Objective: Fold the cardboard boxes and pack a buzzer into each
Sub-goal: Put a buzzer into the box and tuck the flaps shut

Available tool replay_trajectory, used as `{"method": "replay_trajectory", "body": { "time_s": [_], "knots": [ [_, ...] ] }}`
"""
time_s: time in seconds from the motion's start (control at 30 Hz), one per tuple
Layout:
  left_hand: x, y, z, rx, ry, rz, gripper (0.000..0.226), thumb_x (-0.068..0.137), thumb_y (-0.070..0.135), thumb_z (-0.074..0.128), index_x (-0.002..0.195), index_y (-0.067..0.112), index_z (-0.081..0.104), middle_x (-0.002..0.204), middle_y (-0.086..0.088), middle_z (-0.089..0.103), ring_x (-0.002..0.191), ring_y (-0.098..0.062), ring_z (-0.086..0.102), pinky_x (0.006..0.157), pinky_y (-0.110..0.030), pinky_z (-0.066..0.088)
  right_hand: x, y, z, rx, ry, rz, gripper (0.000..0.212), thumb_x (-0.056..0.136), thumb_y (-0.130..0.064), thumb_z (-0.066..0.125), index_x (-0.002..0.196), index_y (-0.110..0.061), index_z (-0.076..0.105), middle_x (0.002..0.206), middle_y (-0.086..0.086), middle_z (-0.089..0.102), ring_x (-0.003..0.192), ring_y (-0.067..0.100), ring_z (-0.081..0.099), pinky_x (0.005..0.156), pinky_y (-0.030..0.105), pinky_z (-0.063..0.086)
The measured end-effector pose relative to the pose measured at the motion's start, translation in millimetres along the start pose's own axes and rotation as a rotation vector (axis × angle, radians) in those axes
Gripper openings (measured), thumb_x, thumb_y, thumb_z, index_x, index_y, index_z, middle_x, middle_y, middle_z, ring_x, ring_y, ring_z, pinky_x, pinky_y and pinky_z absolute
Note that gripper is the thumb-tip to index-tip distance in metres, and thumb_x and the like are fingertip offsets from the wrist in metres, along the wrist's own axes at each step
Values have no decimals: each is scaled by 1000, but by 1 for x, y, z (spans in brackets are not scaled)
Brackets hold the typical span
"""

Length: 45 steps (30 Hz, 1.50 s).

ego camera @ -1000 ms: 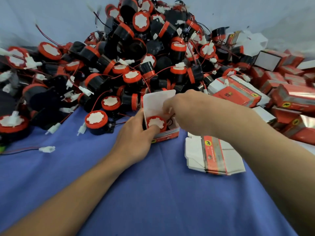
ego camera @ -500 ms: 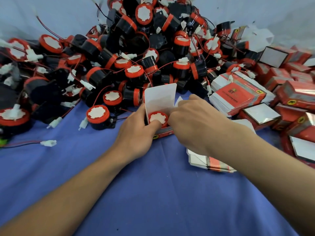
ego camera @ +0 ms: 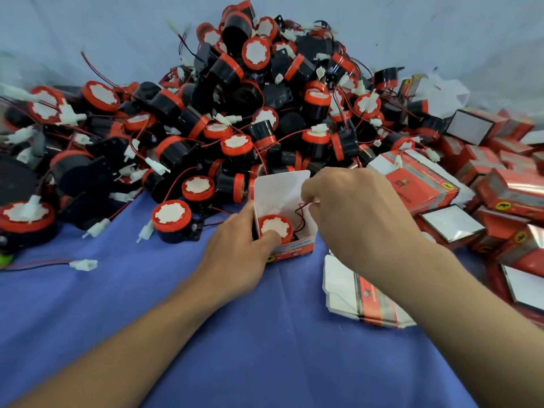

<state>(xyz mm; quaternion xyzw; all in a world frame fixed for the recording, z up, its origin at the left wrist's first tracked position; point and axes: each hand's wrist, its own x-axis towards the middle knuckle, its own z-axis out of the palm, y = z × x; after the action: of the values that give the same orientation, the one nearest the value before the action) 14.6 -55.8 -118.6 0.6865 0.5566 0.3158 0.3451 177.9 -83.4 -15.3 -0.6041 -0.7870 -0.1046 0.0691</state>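
Note:
A small red and white cardboard box (ego camera: 294,251) stands open on the blue cloth, its white lid flap (ego camera: 281,189) raised. A black buzzer with a red rim and white face (ego camera: 275,228) sits inside it. My left hand (ego camera: 235,254) grips the box's left side, thumb pressing on the buzzer's face. My right hand (ego camera: 356,219) hovers over the box's right side and pinches the buzzer's thin red and black wire (ego camera: 300,212). A big heap of loose buzzers (ego camera: 250,113) lies behind.
A stack of flat unfolded boxes (ego camera: 365,298) lies under my right forearm. Another flat stack (ego camera: 418,178) and several closed red boxes (ego camera: 500,195) fill the right side. One loose buzzer (ego camera: 172,219) and a stray white connector (ego camera: 84,264) lie left of the box.
My right hand has lifted off the buzzer and now pinches its wire above the box. The left hand has kept its hold on the box. The view has shifted slightly.

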Motion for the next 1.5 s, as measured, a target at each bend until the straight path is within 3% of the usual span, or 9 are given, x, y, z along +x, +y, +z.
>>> {"method": "replay_trajectory", "body": {
  "time_s": [0.2, 0.33, 0.43, 0.53, 0.8, 1.0, 1.13, 1.23, 1.5],
  "knots": [
    [-2, 3, -1, -33, -5, 13, 52, 72, 61, 40, 120, 46, 54, 106, 17, 68, 100, -9, 61, 86, -48, 53, 3, -9, 7, 151, -214, -104, 33, 84, -2, 56, 104, -19, 76, 110, 2, 72, 98, 29, 66, 81, 42, 56],
    [-2, 4, -2, -39, -12, 14, 54, 72, 62, 42, 123, 47, 53, 109, 17, 69, 103, -8, 62, 88, -48, 53, 1, 1, 3, 210, -215, -105, 54, 84, 4, 49, 122, -34, 51, 98, -2, 65, 80, 29, 61, 64, 45, 52],
    [-1, 4, -2, -37, -15, 13, 54, 71, 62, 43, 122, 48, 53, 108, 17, 69, 102, -8, 62, 87, -47, 53, 7, 5, 4, 213, -207, -71, 24, 101, -16, 50, 107, -34, 36, 93, 3, 62, 72, 24, 52, 56, 38, 40],
    [-1, 3, -2, -42, -10, 4, 54, 72, 64, 43, 123, 49, 53, 109, 19, 68, 103, -7, 61, 87, -43, 53, 17, 2, 3, 336, -95, 43, 4, 99, -28, 61, 99, -30, 64, 91, 2, 71, 84, 25, 62, 71, 35, 50],
    [-2, 3, -3, -37, -9, 5, 46, 81, 56, 50, 125, 45, 55, 112, 18, 68, 108, -11, 61, 92, -47, 52, 29, 1, 4, 104, -246, -15, 13, 95, -21, 64, 103, -14, 73, 97, 11, 70, 85, 34, 64, 76, 40, 56],
    [0, 1, -3, -21, -18, 2, 43, 83, 52, 50, 125, 43, 55, 112, 17, 67, 107, -11, 60, 91, -47, 52, 35, 7, -2, -21, -290, -82, 7, 92, -14, 61, 86, -17, 59, 80, 6, 59, 70, 26, 54, 63, 31, 40],
    [-1, 1, -3, -15, -23, 7, 40, 82, 50, 49, 121, 41, 56, 109, 15, 68, 106, -13, 60, 89, -48, 51, 32, 0, 9, -119, -255, -209, 42, 90, -10, 60, 59, -24, 35, 60, -3, 35, 59, 18, 41, 59, 28, 29],
    [1, 0, -3, -18, -14, -5, 36, 83, 50, 50, 117, 43, 56, 105, 16, 67, 103, -11, 59, 88, -45, 52, 34, 8, 16, -224, -157, -314, 32, 90, -14, 57, 63, -27, 45, 65, -8, 41, 85, 22, 55, 79, 30, 25],
    [1, 0, -3, -24, -14, -3, 39, 81, 53, 51, 118, 43, 55, 107, 15, 67, 103, -10, 61, 88, -46, 53, 30, 16, 29, -213, -160, -249, 31, 94, -12, 55, 101, -35, 74, 87, -8, 66, 92, 18, 58, 73, 31, 9]
  ]
}}
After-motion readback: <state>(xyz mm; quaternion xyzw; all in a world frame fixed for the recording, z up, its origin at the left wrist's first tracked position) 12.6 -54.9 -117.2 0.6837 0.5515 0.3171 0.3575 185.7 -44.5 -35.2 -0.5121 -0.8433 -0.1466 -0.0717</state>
